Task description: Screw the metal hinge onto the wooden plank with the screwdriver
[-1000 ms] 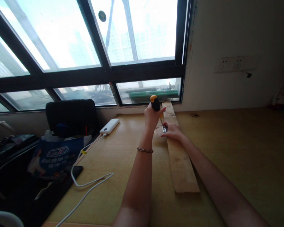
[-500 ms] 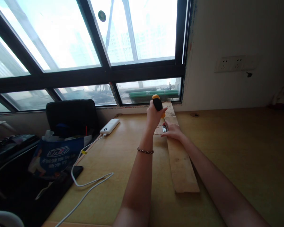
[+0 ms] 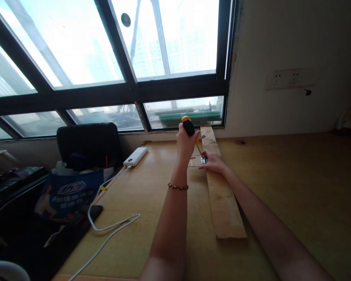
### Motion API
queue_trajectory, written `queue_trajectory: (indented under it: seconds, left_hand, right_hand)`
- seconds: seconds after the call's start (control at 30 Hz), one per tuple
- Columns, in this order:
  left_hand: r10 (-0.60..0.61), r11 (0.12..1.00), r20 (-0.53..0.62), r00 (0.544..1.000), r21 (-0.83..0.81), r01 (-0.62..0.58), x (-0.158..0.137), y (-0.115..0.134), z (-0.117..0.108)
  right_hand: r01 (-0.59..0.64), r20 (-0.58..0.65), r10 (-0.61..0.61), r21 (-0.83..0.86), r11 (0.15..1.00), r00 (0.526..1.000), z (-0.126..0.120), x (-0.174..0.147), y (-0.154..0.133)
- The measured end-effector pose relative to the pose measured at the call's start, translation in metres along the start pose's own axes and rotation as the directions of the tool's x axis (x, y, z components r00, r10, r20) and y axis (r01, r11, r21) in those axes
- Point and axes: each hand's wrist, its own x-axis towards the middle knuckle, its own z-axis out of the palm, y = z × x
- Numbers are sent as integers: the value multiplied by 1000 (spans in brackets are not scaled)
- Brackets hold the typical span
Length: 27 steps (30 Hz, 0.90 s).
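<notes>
My left hand (image 3: 186, 143) is wrapped round the black and yellow handle of a screwdriver (image 3: 188, 126), which leans to the left. The shaft slopes down to a small shiny metal fitting (image 3: 204, 159), perhaps a hinge, beside a long wooden board (image 3: 226, 203). My right hand (image 3: 213, 161) rests on the board, its thumb and fingers closed on the fitting. A second piece of wood (image 3: 194, 161) lies crosswise at the board's left side. The exact contact of the screwdriver tip is too small to make out.
The board lies lengthwise on a yellowish table (image 3: 292, 203). A white power bank (image 3: 135, 157) with a white cable (image 3: 114, 224) lies on the left. Past the left edge stand a black chair (image 3: 89, 140) and a blue bag (image 3: 71, 195). A window (image 3: 169, 39) rises behind.
My left hand and the screwdriver handle have moved a little to the left, so the shaft tilts more and shows more. My right hand stays in place on the fitting.
</notes>
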Motion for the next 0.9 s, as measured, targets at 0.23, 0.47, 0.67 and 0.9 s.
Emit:
queue_trajectory:
  seconds: [0.23, 0.47, 0.67, 0.9]
  left_hand:
    - [-17, 999, 39, 999, 52, 14, 1, -5, 0]
    - [-22, 995, 74, 997, 103, 14, 2, -3, 0]
    - [29, 996, 35, 999, 85, -31, 1, -5, 0]
    - [67, 936, 72, 995, 340, -87, 2, -6, 0]
  right_hand:
    - [3, -4, -3, -1, 1000, 1000, 0, 0, 0]
    - [-15, 2, 15, -1, 1000, 1000, -1, -1, -1]
    - [-1, -3, 1, 5, 1000, 1000, 0, 0, 0]
    - [0, -3, 0, 9, 1000, 1000, -1, -1, -2]
